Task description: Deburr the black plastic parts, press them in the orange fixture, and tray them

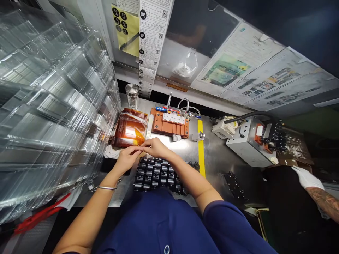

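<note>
A: How is the left hand [127, 159] placed relative to the right hand [155, 148]?
B: The fingertips of both are held together in pinches; whether anything is clamped between them cannot be told.
A: And the amber sheets [128, 128]?
B: These are laid on the desk [215, 155], just beyond the fingertips, beside an orange-brown fixture [159, 122]; black parts [155, 173] are arrayed on the near side.

Table [191, 145]: bright, white glare beside my right hand [156, 147].
Orange film [125, 131]: shiny, streaked with pale reflections.
Plastic trays [79, 81]: crowded with glints, smeared and stretched toward the left edge.
Posters [267, 79]: far right, stretched, small print too soft for me to read.
Black clothes [286, 208]: near right, dim, folds lost in shadow.
</note>
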Action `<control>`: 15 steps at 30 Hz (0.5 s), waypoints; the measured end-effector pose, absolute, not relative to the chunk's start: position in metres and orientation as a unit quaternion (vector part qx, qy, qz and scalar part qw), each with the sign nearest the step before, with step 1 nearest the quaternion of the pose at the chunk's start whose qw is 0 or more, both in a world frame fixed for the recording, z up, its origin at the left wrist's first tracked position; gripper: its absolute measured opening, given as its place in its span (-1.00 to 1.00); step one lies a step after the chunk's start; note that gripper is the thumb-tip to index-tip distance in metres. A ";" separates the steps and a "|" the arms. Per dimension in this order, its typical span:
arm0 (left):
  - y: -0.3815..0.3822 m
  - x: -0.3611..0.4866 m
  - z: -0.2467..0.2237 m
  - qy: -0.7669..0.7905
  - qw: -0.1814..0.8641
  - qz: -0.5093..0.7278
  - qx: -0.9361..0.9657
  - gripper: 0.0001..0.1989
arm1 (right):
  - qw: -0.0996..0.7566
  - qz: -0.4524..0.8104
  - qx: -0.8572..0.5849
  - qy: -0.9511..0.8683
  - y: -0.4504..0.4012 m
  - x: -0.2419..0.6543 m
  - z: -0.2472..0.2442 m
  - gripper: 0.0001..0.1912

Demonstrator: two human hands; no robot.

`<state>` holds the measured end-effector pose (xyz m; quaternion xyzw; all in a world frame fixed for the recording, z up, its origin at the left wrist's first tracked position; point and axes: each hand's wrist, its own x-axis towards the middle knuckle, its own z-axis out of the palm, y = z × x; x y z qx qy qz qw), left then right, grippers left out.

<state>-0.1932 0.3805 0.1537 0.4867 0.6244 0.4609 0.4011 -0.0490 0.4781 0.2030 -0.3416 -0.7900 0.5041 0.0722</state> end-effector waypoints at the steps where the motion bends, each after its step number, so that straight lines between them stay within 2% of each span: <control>1: 0.380 -0.192 0.153 0.622 0.417 0.464 0.473 -0.79 | 0.072 0.525 -0.344 -0.775 0.480 -0.048 0.202 -0.89; 6: 0.386 -0.197 0.137 0.658 0.481 0.480 0.323 -0.70 | 0.131 0.566 -0.421 -0.697 0.486 -0.045 0.181 -0.88; 10: 0.403 -0.214 0.109 0.769 0.411 0.444 0.207 -0.78 | 0.236 0.536 -0.554 -0.592 0.493 -0.019 0.161 -0.89; 15: 0.421 -0.231 0.079 0.845 0.334 0.359 0.216 -0.87 | 0.336 0.458 -0.626 -0.534 0.490 0.045 0.163 -0.78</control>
